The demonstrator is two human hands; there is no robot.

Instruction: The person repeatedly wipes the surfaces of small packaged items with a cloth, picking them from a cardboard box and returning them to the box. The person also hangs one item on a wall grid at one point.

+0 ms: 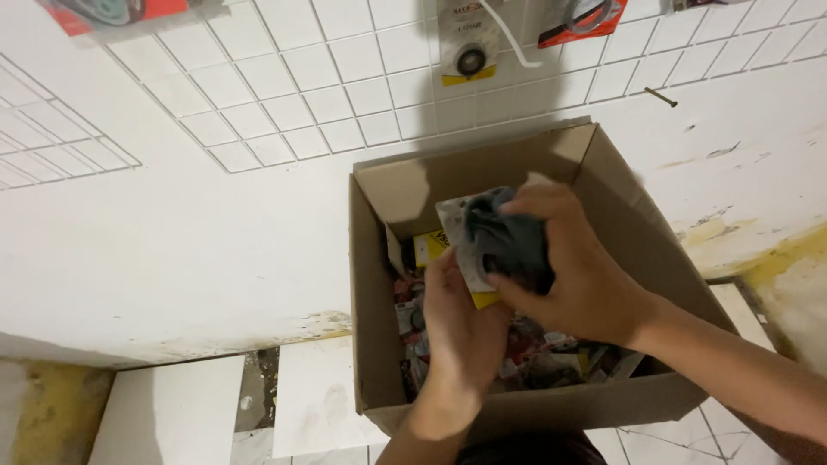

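Observation:
An open brown cardboard box (376, 284) stands on the floor against a white wall, filled with several small packaged items. Over the box, my right hand (573, 275) grips a dark grey rubbery part (504, 241) on a flat grey and yellow package (455, 231). My left hand (461, 323) supports that package from below, its fingers curled under the lower edge. Both hands sit inside the box opening, above the loose packages.
Packaged goods hang on the white wire grid (284, 86) on the wall above, including a red-carded pack (581, 19) and a white-carded ring (469, 43). A screw (661, 97) sticks out of the wall. White floor tiles (172, 413) lie left of the box.

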